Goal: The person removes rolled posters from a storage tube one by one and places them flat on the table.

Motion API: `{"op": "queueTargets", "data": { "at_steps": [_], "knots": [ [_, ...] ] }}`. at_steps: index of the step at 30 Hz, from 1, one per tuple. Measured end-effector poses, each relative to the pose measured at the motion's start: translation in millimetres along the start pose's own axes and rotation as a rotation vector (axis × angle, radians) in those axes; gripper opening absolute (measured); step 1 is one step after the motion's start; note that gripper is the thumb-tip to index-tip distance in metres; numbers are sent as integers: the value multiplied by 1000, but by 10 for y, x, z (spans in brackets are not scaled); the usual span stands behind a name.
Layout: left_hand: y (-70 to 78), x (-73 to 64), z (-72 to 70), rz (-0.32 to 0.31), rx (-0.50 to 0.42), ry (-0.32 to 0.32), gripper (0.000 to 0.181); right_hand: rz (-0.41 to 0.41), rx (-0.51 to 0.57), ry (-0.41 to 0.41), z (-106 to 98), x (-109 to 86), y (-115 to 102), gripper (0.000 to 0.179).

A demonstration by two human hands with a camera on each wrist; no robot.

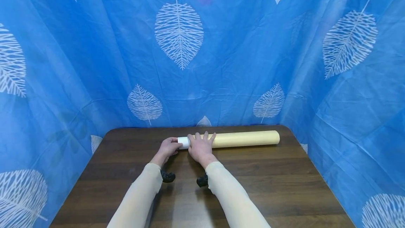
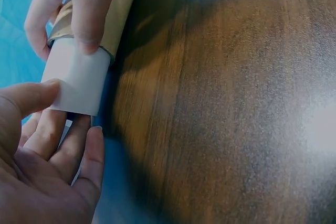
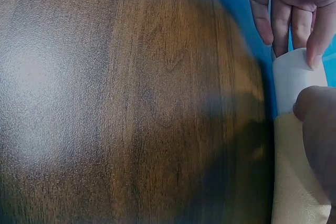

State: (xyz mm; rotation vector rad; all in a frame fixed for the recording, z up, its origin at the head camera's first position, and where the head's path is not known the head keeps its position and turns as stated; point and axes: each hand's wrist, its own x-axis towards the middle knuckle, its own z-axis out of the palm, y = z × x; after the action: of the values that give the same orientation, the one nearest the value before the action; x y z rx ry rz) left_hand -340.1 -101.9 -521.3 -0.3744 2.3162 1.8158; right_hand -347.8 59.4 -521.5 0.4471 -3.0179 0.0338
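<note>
A long pale-yellow tube (image 1: pixel 246 139) lies crosswise near the table's back edge. From its left end sticks a short length of white rolled sheet (image 2: pixel 79 85). My left hand (image 1: pixel 168 147) pinches the outer end of this roll, thumb on the outside and fingers reaching into its hollow, as the left wrist view shows. My right hand (image 1: pixel 200 147) lies over the tube's left end and holds it, fingers spread across the top and far side. In the left wrist view the right thumb (image 2: pixel 89 30) presses on the white roll right at the tube's rim.
The dark brown wooden table (image 1: pixel 269 182) has rounded back corners. Behind and beside it hangs a blue curtain (image 1: pixel 227 45) with white leaf prints. Black wrist devices (image 1: pixel 167 177) sit under both wrists, close above the tabletop.
</note>
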Motion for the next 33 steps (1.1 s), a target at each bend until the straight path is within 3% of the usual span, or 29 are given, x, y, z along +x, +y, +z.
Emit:
{"op": "queueTargets", "data": {
  "at_steps": [8,33],
  "knots": [
    [-10,-39,14,29,4,17,49,-6,22,-5,18,-5,14,50],
    [-4,-106,-97,-9,15,29,52,-7,15,13,73,-28,32,52]
  ]
}}
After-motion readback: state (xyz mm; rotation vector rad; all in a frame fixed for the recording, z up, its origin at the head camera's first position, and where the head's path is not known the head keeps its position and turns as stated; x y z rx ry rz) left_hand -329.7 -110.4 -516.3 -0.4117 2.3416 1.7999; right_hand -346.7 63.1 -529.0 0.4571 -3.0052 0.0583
